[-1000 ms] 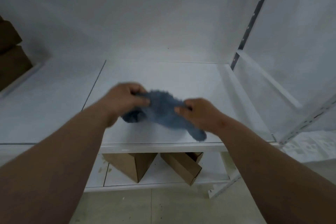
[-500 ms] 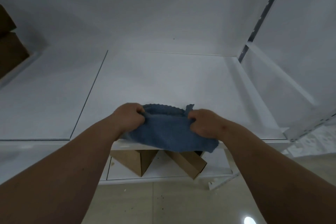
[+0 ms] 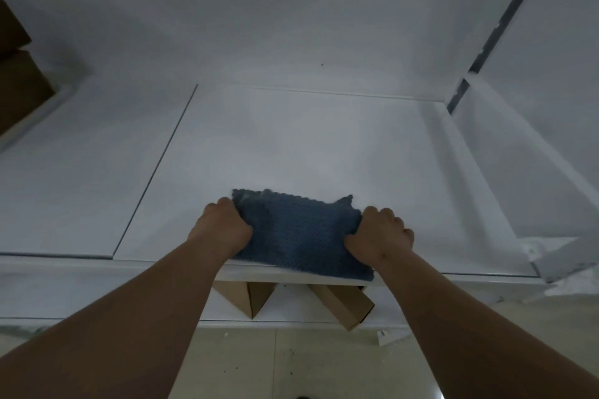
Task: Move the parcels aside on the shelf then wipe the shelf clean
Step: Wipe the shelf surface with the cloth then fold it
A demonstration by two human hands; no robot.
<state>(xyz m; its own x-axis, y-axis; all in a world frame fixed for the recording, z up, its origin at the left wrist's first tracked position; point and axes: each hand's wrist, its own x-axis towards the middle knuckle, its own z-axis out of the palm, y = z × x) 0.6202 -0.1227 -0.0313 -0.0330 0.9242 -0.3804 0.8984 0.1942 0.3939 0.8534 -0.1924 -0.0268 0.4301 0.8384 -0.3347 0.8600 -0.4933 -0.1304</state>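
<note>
Nearest the camera, beneath the shelf edge, two cardboard boxes (image 3: 246, 300) (image 3: 345, 304) sit on a lower white shelf above a tiled floor (image 3: 291, 363). On the front edge of the white shelf (image 3: 308, 146), a blue cloth (image 3: 299, 233) lies spread flat, its near edge slightly overhanging; the left hand (image 3: 223, 227) grips its left side and the right hand (image 3: 379, 235) grips its right side, fingers curled into the fabric, hands apart. Farthest, at the far left, stacked brown parcels (image 3: 19, 84) stand well apart from the cloth.

Left hand (image 3: 223, 230), right hand (image 3: 379, 236) grip blue cloth (image 3: 298, 233) – spread flat on white shelf (image 3: 291, 146) front edge.
</note>
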